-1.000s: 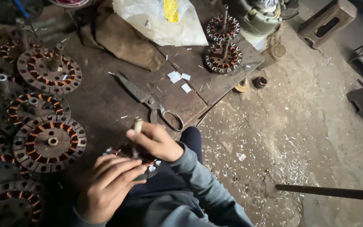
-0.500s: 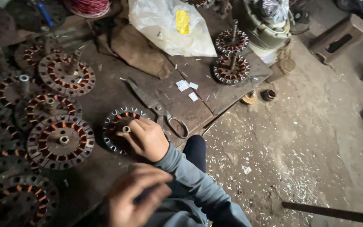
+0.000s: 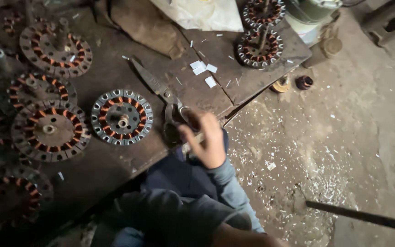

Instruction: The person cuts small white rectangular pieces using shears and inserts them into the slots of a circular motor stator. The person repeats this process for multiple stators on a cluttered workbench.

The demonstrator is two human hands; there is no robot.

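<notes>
The right hand [image 3: 209, 142] curls its fingers on the big scissors [image 3: 163, 93] at the surface [image 3: 115, 169] edge. The left hand is out of sight.

Dull metal scissors [image 3: 158, 89] lie on a rough, matt wooden board [image 3: 115, 160].

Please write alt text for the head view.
A person's right hand reaches to large scissors on a dark workbench. Beside them lies a round motor coil disc, with more discs further left; the left hand is out of view.
</notes>
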